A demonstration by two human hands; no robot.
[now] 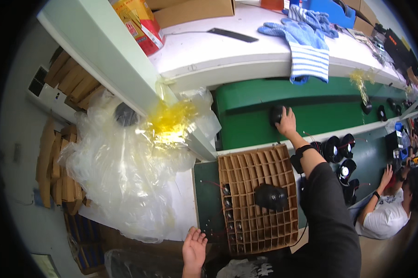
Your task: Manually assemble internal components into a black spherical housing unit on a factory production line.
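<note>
My right hand reaches far out over the green belt, its fingers against a black rounded shell. My left hand is low in the view, palm up, with fingers apart and nothing in it. Between my arms lies a brown cardboard divider grid. On top of the grid rests another black rounded shell. Small round dark parts sit in several cells along its left side. Past my right forearm, several black round units stand on the dark green bench, some with thin wires.
Clear plastic sheeting heaps at the left, beside a pale post with yellow film. Blue striped gloves hang over the white shelf. At the right, a person in a white shirt works at the bench.
</note>
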